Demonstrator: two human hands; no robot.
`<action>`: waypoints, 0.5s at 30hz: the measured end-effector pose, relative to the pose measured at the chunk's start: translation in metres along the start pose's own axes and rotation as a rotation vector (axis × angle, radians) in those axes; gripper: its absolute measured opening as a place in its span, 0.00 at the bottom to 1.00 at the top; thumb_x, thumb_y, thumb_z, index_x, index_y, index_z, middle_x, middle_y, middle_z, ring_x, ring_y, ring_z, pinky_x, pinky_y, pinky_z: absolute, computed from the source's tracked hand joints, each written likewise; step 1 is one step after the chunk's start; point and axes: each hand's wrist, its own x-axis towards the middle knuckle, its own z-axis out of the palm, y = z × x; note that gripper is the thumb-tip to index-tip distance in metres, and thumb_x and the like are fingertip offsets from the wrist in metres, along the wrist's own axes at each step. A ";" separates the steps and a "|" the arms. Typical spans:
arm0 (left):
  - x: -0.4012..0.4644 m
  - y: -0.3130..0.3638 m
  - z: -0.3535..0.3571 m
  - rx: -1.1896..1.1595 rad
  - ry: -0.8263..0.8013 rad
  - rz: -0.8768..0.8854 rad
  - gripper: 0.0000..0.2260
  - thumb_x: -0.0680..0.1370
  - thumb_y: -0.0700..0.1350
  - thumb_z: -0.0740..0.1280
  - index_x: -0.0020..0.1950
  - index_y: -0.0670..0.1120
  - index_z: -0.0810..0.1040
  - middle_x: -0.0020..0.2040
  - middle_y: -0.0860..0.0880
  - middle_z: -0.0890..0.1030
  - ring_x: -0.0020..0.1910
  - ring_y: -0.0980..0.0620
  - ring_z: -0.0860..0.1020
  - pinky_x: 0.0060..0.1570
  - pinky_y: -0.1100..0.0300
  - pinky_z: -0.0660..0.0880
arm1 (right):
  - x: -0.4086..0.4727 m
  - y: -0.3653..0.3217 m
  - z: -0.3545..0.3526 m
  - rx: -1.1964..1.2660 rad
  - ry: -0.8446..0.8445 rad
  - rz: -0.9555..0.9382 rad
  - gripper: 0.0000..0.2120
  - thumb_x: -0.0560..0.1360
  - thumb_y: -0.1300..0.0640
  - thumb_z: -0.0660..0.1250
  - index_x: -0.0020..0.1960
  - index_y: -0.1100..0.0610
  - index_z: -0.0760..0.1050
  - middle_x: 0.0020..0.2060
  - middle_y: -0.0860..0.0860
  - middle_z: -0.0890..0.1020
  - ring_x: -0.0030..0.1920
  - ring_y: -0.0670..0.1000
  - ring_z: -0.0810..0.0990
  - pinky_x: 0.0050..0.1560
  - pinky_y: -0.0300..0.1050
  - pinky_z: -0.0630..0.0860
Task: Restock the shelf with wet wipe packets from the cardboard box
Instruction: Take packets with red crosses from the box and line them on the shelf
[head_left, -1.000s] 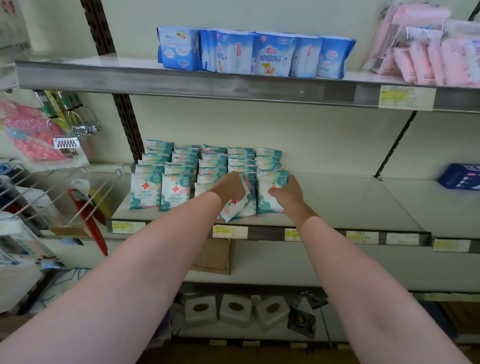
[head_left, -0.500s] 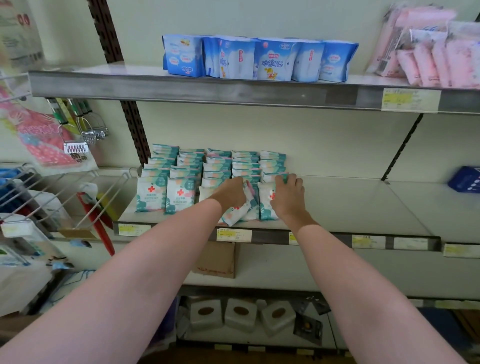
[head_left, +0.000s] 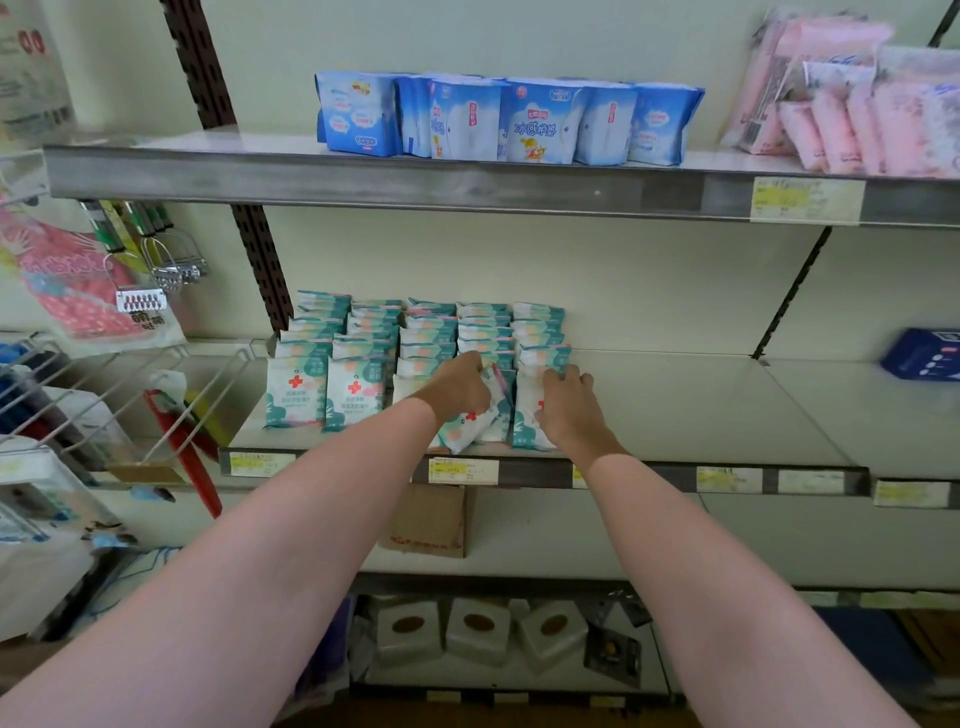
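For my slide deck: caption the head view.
Both hands, left hand gripping tilted wet wipe packets, right hand steadying the front packet, restock the middle shelf.

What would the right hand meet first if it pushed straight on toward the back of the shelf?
Probably the right hand meets the teal-and-white wet wipe packets stacked in the rightmost row behind it; depth is uncertain.
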 end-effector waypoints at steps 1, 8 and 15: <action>-0.001 0.001 -0.001 -0.018 -0.011 0.003 0.16 0.72 0.31 0.67 0.56 0.44 0.71 0.44 0.46 0.73 0.37 0.49 0.74 0.30 0.60 0.71 | -0.001 -0.001 0.000 -0.014 0.011 -0.004 0.20 0.79 0.58 0.66 0.69 0.58 0.68 0.66 0.59 0.69 0.63 0.59 0.68 0.59 0.50 0.72; -0.003 0.009 -0.012 -0.235 -0.037 -0.022 0.18 0.73 0.37 0.70 0.63 0.42 0.75 0.46 0.45 0.77 0.40 0.49 0.76 0.37 0.60 0.72 | -0.006 -0.010 -0.001 -0.013 0.046 -0.085 0.23 0.76 0.54 0.70 0.68 0.56 0.68 0.65 0.57 0.70 0.65 0.58 0.67 0.64 0.50 0.69; -0.013 0.010 -0.022 -0.197 -0.010 -0.073 0.17 0.72 0.34 0.72 0.59 0.40 0.75 0.51 0.43 0.76 0.44 0.44 0.77 0.43 0.51 0.81 | -0.008 -0.015 -0.005 0.048 0.004 -0.105 0.22 0.76 0.54 0.69 0.68 0.57 0.69 0.64 0.58 0.71 0.66 0.59 0.67 0.64 0.51 0.69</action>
